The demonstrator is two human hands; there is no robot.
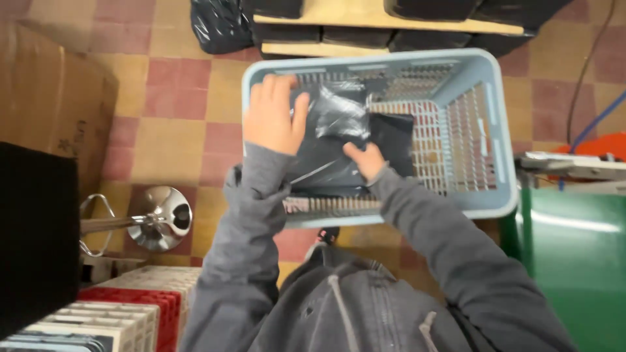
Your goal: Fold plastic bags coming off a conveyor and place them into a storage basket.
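Observation:
A light blue plastic basket (486,189) stands on the tiled floor below me. Inside it lies a dark shiny plastic bag (332,130), with a second flat dark piece (394,140) beside it on the right. My left hand (272,116) rests flat on the bag's left part near the basket's far left corner, fingers together. My right hand (366,160) presses on the bag's lower middle, thumb out. Both arms wear grey sleeves.
A brown cardboard box (52,98) stands at the left. A chrome stool base (160,218) and stacked red and white crates (137,309) are at lower left. A green bin (577,267) is on the right. Wooden shelves with dark bags (391,26) lie beyond the basket.

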